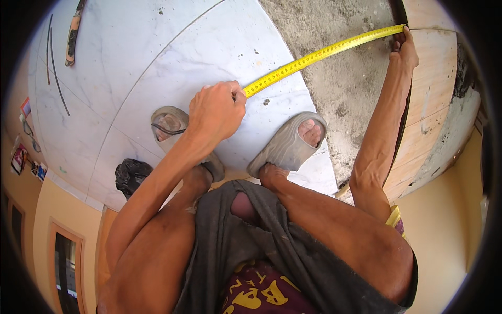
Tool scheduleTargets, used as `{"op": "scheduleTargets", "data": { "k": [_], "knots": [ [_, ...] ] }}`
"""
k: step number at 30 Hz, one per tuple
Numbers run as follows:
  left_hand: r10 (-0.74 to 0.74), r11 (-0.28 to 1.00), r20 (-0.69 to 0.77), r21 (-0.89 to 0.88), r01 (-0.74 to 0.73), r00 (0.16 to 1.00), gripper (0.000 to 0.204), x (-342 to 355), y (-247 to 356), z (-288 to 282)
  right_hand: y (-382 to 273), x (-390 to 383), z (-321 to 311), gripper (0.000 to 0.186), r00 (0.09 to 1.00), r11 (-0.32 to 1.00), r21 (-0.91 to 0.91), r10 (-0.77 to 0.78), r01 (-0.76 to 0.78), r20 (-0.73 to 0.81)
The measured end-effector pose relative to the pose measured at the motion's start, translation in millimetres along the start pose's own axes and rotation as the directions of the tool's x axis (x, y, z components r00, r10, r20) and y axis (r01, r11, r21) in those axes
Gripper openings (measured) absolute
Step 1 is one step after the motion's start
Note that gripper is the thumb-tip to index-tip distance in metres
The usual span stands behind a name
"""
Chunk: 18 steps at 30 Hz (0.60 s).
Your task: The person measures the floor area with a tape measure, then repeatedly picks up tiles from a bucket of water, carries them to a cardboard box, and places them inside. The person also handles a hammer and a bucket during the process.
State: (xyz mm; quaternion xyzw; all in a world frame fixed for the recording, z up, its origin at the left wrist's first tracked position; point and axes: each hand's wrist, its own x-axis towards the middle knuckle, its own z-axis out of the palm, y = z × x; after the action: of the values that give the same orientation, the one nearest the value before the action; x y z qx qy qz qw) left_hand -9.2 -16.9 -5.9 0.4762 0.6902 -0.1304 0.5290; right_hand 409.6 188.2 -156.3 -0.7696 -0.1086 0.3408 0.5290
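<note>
Stretching one yellow tape measure across the floor, my left grip pinches it over the white marble slab; my right grip presses its far end against the wooden board. Two grey sandals, open marble leftward.

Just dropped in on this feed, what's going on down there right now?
A person is crouching on a white marble floor in grey sandals, stretching a yellow tape measure between both hands. The left hand pins the near part of the tape down on the marble. The right hand holds the far end at a wooden board. The tape runs taut across a strip of bare grey concrete between marble and board. A black bag lies by the left knee.
</note>
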Motion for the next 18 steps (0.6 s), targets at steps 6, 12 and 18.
{"op": "scheduleTargets", "data": {
  "k": [6,12,18],
  "knots": [
    [0.004,1.000,0.027,0.002,-0.004,1.000,0.024,3,-1,-3,-1,-7,1,0.024,1.000,1.000,0.000,-0.012,0.012,-0.016],
    [0.015,1.000,0.012,-0.004,-0.015,1.000,0.026,5,-7,1,-3,-9,1,0.023,1.000,1.000,0.008,0.000,0.000,-0.007],
    [0.033,0.999,0.001,-0.022,-0.033,0.999,0.026,4,-10,2,-7,-27,8,0.024,0.999,0.999,-0.042,-0.014,0.012,-0.052]
  ]
}}
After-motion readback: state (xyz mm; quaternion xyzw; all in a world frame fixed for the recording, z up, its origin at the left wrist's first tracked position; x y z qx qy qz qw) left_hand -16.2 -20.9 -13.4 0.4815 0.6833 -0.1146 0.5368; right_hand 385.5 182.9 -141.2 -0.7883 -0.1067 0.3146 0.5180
